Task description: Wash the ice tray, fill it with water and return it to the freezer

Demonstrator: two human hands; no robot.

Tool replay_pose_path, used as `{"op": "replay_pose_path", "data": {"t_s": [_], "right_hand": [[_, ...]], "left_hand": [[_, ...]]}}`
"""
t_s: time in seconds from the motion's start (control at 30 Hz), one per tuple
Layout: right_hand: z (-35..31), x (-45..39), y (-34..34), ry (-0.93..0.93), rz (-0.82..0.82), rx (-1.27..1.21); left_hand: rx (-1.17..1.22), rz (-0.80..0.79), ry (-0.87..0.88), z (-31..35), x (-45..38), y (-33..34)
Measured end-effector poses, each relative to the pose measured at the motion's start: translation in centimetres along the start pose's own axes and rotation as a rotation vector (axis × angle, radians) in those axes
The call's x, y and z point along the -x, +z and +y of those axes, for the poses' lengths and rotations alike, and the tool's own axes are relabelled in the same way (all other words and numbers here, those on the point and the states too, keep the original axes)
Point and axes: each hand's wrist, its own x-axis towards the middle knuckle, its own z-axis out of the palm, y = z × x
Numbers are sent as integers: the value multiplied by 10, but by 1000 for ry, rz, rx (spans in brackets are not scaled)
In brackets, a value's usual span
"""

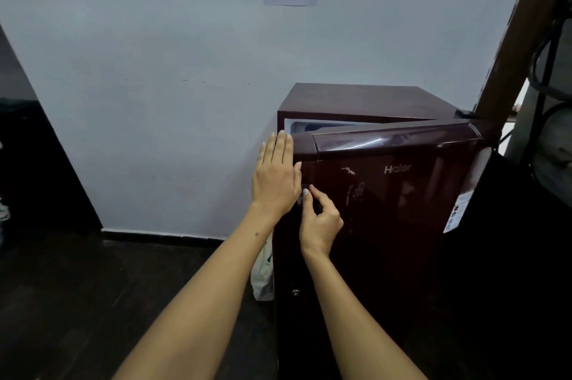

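Right now the left hand [276,176] lies flat, fingers straight, against the edge of the fridge door [390,194], which stands slightly ajar. The right hand [320,218] pinches something small at the door's edge; I cannot tell what. No ice tray shows.
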Motion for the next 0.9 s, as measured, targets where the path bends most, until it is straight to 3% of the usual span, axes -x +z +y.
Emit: {"op": "replay_pose_path", "data": {"t_s": [0.57, 0.9], "right_hand": [[33, -79, 100, 17, 52, 41], [53, -93, 120, -55, 128, 27]], "left_hand": [[191, -36, 72, -71, -99, 80], [267, 81, 110, -82, -113, 110]]}}
